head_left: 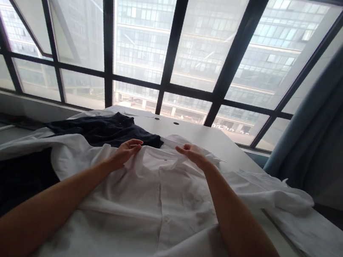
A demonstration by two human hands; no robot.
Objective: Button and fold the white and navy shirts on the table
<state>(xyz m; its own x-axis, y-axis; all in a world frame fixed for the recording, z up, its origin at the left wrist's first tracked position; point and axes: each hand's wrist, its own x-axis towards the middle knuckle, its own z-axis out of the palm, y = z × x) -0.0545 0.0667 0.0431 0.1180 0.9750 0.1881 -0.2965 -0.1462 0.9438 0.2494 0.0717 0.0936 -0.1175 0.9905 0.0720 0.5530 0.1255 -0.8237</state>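
A white button-up shirt is spread front side up across the table, its collar end away from me and its button placket running down the middle. My left hand pinches the cloth at the left of the collar, fingers closed. At the right of the collar, my right hand grips the fabric between thumb and fingers. The collar edge is drawn up between both hands. One white sleeve stretches out to the left, the other to the right. Dark navy clothing lies just beyond my left hand.
The white table reaches to a large black-framed window. More dark cloth lies under the left sleeve. A folded white garment rests at the right edge. A blue-grey curtain hangs on the right.
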